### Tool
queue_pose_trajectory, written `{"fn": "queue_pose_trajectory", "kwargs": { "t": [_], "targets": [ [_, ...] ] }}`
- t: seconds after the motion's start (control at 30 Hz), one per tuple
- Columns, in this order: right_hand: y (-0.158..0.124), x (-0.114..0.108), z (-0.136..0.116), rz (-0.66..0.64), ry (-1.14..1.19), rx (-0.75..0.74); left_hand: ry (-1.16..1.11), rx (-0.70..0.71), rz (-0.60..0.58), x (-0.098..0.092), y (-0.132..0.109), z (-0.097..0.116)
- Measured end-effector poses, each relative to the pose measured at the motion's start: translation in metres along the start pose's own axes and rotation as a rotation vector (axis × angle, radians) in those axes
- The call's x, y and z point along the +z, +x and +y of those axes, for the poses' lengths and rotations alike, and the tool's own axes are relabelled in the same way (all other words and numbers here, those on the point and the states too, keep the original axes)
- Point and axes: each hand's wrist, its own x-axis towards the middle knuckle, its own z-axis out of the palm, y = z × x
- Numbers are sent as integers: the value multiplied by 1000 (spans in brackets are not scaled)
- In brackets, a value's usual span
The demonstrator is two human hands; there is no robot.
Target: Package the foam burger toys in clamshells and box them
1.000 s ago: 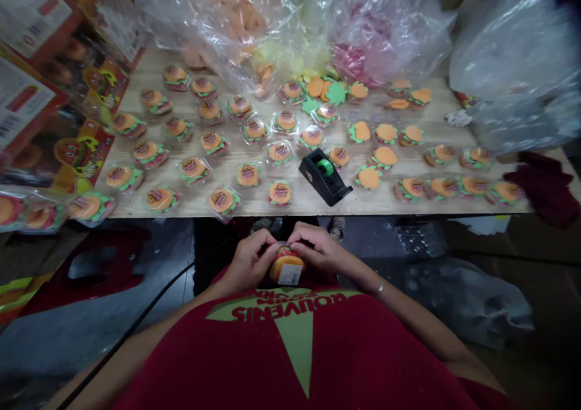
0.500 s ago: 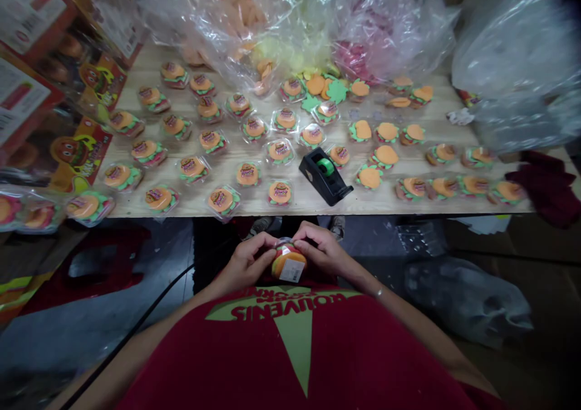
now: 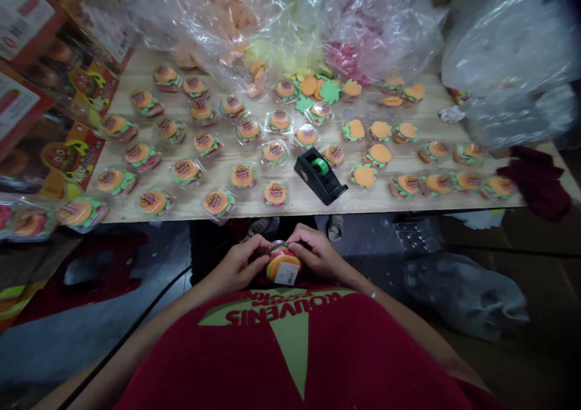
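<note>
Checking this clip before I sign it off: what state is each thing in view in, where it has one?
Left hand: closed on the held pack's side.
Right hand: closed on its other side.
Held burger: in clear plastic, white label showing.
Tape dispenser: resting on the table, green roll inside.
Maroon cloth: crumpled.
Pink-filled bag: bulging.
Floor bag: crumpled.

Glossy clear plastic encases the burger (image 3: 273, 269) at lower centre; its label (image 3: 287, 273) looks like paper. The table (image 3: 188, 202) shows smooth wood grain, the tape dispenser (image 3: 314, 177) smooth plastic, the dark red cloth (image 3: 535, 183) at right a matt finish.
</note>
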Motion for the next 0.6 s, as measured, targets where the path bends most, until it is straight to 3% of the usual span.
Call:
{"fn": "queue_pose_trajectory", "kwargs": {
  "t": [0.3,0.6],
  "targets": [
    [1,-1,4,31,-21,17,81,34,104,10,9,-4],
    [11,-11,1,56,-27,53,-248,-110,59,4,28,14]
  ]
}}
